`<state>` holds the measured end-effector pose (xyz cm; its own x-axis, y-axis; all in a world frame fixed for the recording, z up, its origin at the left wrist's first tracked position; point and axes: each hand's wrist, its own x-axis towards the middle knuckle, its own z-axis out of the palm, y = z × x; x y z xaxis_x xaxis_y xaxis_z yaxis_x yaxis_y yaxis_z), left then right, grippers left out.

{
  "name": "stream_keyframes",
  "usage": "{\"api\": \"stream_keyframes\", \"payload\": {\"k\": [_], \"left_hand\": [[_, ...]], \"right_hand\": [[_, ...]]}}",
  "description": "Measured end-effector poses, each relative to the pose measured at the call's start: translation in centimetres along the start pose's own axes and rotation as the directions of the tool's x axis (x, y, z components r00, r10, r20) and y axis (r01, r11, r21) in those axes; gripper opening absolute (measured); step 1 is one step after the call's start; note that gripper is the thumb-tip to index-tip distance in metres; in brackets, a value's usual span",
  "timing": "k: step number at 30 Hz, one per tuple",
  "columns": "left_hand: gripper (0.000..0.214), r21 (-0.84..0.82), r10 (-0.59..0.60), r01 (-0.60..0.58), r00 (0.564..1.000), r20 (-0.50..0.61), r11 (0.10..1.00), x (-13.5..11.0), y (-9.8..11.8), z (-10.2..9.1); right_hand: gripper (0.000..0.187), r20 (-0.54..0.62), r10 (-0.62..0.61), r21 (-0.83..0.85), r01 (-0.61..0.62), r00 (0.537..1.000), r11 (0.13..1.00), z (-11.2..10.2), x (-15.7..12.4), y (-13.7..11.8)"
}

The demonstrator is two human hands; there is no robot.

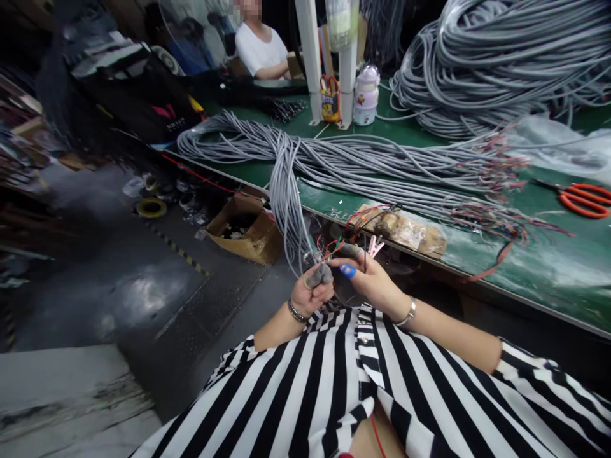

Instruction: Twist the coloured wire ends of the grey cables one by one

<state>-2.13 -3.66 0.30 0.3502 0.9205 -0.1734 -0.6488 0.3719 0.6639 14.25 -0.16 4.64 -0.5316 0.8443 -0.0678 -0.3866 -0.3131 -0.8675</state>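
Just over the bench's front edge, my left hand [314,289] is closed round the end of a grey cable. Grey tape or a finger cover wraps some of its fingers. Thin red and green wires [329,247] fan out above that grip. My right hand [370,280] pinches at the wire ends, with blue tape on the thumb and a grey wrap on a finger. A bunch of grey cables [285,191] hangs down over the edge beside my left hand. Which single wire my right fingers hold is too small to make out.
More grey cables [363,156] lie along the green bench [548,267], below a large cable coil [458,70]. Orange-handled scissors [585,200] rest at right. A taped wooden block [405,232] sits at the edge. A cardboard box [248,232] stands below; a person [261,48] sits across.
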Motion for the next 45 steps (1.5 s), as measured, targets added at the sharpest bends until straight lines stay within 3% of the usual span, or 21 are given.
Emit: {"api": "stream_keyframes", "payload": {"k": [6, 11, 18, 24, 27, 30, 32, 34, 37, 39, 42, 45], "left_hand": [[0.043, 0.096, -0.041, 0.043, 0.999, -0.023, 0.994, -0.4, -0.6, -0.4], [0.039, 0.086, 0.061, -0.055, 0.997, -0.057, 0.995, 0.0, -1.2, 0.1], [0.046, 0.06, 0.09, -0.082, 0.985, -0.149, 0.995, 0.6, -1.8, 1.0], [0.046, 0.098, 0.085, -0.073, 0.988, -0.13, 0.993, 0.9, -1.9, 0.7], [0.047, 0.152, 0.17, -0.139, 0.96, -0.222, 0.979, 1.0, -1.4, 0.6], [0.046, 0.283, 0.303, -0.224, 0.911, -0.278, 0.933, 1.1, -0.8, 0.6], [0.042, 0.428, 0.41, -0.275, 0.873, -0.264, 0.861, 1.2, -0.5, 0.6], [0.033, 0.609, 0.518, -0.301, 0.828, -0.215, 0.734, 1.2, -0.3, 0.5], [0.022, 0.815, 0.65, -0.3, 0.751, -0.118, 0.496, 1.3, -0.2, 0.2], [0.02, 0.867, 0.685, -0.286, 0.724, -0.083, 0.408, 1.3, -0.2, -0.1], [0.02, 0.876, 0.678, -0.263, 0.73, -0.093, 0.404, 1.3, -0.3, -0.2], [0.021, 0.822, 0.646, -0.253, 0.743, -0.172, 0.51, 1.5, -0.6, 0.3]], "right_hand": [[0.061, 0.008, 0.181, 0.161, -0.18, 0.983, 0.971, 1.1, 0.6, -0.3], [0.049, -0.143, 0.167, 0.259, -0.126, 0.976, 0.958, 1.2, 0.1, -0.6], [0.032, -0.065, 0.143, 0.356, -0.111, 0.988, 0.928, 0.6, -1.0, -1.0], [0.037, -0.152, 0.028, 0.107, -0.012, 0.988, 0.994, 0.0, -1.0, -0.7], [0.041, -0.224, -0.102, -0.13, 0.074, 0.969, 0.989, -0.8, -1.4, 0.0], [0.031, -0.153, -0.185, -0.368, 0.118, 0.971, 0.922, -1.5, -2.2, 0.4], [0.03, -0.057, -0.152, -0.454, 0.11, 0.987, 0.884, -1.7, -2.6, 0.3], [0.037, 0.001, -0.118, -0.499, 0.102, 0.993, 0.86, -1.8, -2.9, 0.0], [0.049, -0.012, -0.132, -0.544, 0.105, 0.991, 0.832, -1.7, -2.8, -0.4], [0.051, -0.052, -0.144, -0.56, 0.09, 0.988, 0.824, -1.7, -2.6, -0.5], [0.046, -0.142, -0.117, -0.529, 0.025, 0.983, 0.848, -1.9, -2.1, 0.0], [0.04, -0.157, -0.096, -0.465, 0.012, 0.983, 0.885, -2.1, -1.8, 0.7]]}}
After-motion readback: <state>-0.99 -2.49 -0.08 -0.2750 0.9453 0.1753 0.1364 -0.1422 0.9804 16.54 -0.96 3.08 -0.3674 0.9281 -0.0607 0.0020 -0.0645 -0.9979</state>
